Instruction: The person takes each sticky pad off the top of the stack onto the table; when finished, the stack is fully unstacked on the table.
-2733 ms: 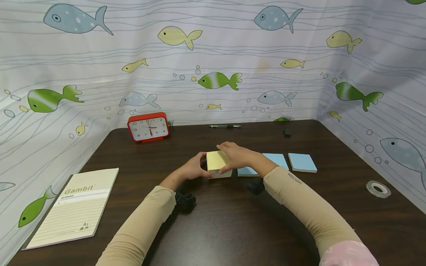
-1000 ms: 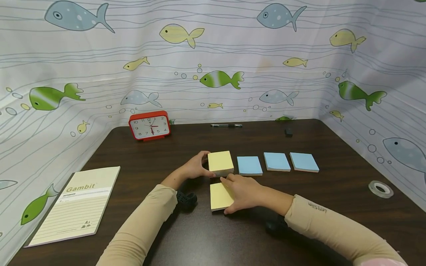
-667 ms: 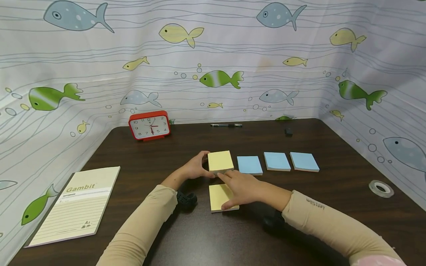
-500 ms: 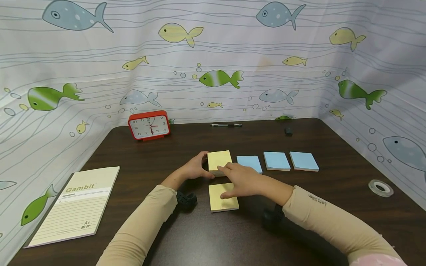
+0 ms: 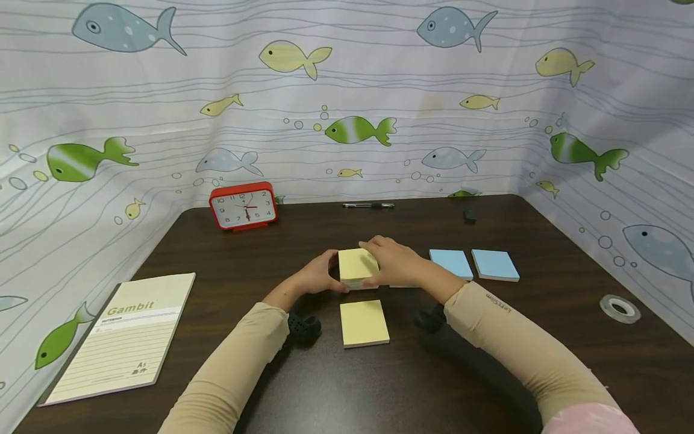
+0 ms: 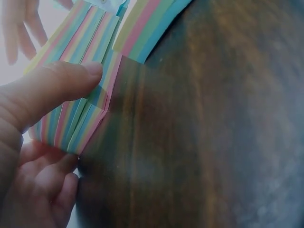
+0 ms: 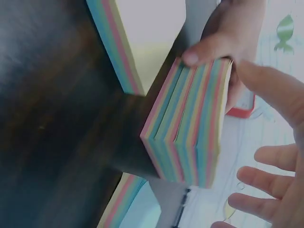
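Both forearms, in tan sleeves, reach forward over the dark table [image 5: 488, 361] and meet at a thick stack of sticky notes [image 5: 356, 265] near its middle. The left hand [image 5: 317, 278] comes in from the left with its fingers curled round the stack's left and near sides; the left wrist view shows the thumb [image 6: 52, 90] lying flat against the striped edge, with the other fingers tucked underneath. The right hand [image 5: 393, 260] arches over the stack's right side, thumb at the near right corner and fingertips laid across the far edge of the top sheet; in the right wrist view its thumb [image 7: 270, 85] presses the top face while the other fingers [image 7: 266, 178] stand spread and fairly straight beyond it, so this hand touches rather than clamps. The stack has a pale yellow top, and its sides show bands of pink, green, blue and yellow paper; a slight gap runs between layers part-way through. Just nearer the person than the fingers lies a thin yellow pad [image 5: 364, 323], flat and apart from the stack. To the right of the right hand's knuckles sit two blue pads [image 5: 451, 263], and a third is mostly hidden under the wrist.
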Motion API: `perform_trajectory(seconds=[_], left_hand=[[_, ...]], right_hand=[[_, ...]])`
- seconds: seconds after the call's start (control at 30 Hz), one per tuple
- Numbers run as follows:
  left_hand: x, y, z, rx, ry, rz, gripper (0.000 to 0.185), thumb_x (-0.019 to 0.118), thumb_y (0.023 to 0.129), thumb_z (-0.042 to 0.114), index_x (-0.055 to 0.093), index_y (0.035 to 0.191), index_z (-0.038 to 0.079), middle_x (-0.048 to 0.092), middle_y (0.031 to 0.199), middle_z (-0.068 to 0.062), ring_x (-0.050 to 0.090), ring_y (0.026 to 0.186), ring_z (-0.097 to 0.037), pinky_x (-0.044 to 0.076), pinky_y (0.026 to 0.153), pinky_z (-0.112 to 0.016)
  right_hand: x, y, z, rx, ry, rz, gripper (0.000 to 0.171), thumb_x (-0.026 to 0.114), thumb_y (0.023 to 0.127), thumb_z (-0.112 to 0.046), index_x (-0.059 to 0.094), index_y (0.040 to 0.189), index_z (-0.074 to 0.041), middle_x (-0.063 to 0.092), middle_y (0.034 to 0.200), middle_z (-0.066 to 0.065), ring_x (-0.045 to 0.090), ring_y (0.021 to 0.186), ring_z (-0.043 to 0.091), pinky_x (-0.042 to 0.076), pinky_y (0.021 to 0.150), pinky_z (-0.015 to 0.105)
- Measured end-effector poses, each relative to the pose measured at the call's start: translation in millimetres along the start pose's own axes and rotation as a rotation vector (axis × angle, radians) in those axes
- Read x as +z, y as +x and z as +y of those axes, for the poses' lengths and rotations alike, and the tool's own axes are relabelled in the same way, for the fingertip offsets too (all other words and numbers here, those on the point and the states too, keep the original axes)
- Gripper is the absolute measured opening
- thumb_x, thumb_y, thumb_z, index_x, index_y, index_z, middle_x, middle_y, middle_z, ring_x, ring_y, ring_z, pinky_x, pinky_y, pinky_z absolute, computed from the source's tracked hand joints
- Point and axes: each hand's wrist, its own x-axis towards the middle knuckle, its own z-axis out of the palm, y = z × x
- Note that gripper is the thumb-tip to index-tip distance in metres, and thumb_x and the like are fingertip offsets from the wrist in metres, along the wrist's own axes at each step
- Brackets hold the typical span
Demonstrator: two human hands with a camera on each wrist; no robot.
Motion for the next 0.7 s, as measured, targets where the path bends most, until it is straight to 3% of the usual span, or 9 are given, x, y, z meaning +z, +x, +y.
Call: perform_trajectory(seconds=[0.23,0.4,0.5,0.7], left_hand=[[0.9,0.8,-1.4,-0.004,0.001,0.002,0.081,0.079,0.063,0.015,0.031,0.128,0.003,0.037,0.130,-0.010,0.033,0.121,-0.023,0.029,0.096,-0.036],[1.5,1.4,-1.6,-0.005,-0.006,-0.003,0.081,0.078,0.064,0.015,0.030,0.129,0.004,0.036,0.131,-0.010,0.033,0.121,-0.024,0.029,0.096,-0.037],[1.6,2.0,-1.6,-0.007,-0.006,-0.007,0.082,0.078,0.064,0.015,0.029,0.129,0.004,0.035,0.132,-0.010,0.032,0.122,-0.023,0.029,0.096,-0.036],[0.9,2.6,-2.6,-0.020,0.009,0.002,0.086,0.079,0.063,0.018,0.028,0.131,0.002,0.035,0.132,-0.012,0.033,0.121,-0.023,0.028,0.097,-0.036]], right_hand=[[6.5,28.3,5.2,0.017,0.069,-0.132,0.095,0.072,0.067,-0.043,0.021,0.138,-0.005,0.025,0.137,0.015,0.027,0.123,0.030,0.034,0.091,0.042],[15.0,40.1,5.1,0.043,0.067,-0.211,0.101,0.074,0.065,-0.041,0.015,0.138,-0.003,0.024,0.137,0.017,0.024,0.123,0.033,0.030,0.093,0.043],[18.6,41.9,5.5,0.059,0.037,-0.203,0.103,0.075,0.063,-0.043,0.016,0.139,-0.004,0.029,0.133,0.015,0.030,0.117,0.031,0.035,0.088,0.042],[16.3,37.6,9.3,0.052,-0.002,-0.092,0.103,0.074,0.060,-0.049,0.022,0.138,-0.007,0.039,0.125,0.012,0.039,0.105,0.024,0.042,0.078,0.037]])
